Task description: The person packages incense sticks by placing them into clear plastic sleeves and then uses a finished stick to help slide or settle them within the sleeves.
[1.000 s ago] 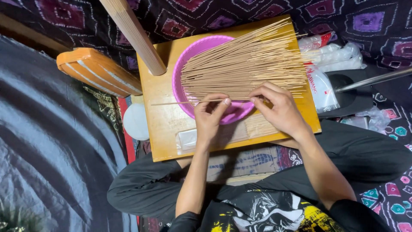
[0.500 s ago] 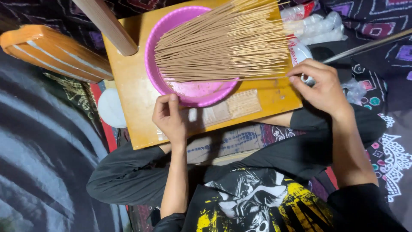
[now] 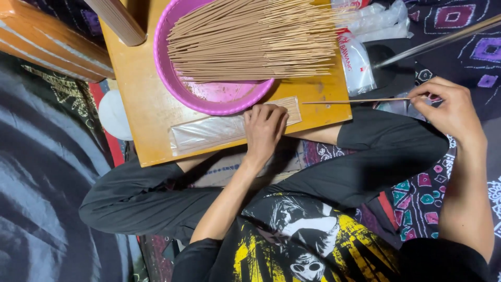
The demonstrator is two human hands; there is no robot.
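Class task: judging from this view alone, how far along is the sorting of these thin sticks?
Done: a clear plastic sleeve on the wooden board already holds some sticks. In hand: the right hand pinches one thin tan stick, while the left hand presses on the sleeve. Left: a large fan of sticks lies across the pink plastic bowl.

Floor covered by dark patterned cloth (image 3: 459, 21) with purple squares, upper right of frame; grey striped fabric (image 3: 42, 172) fills left side.
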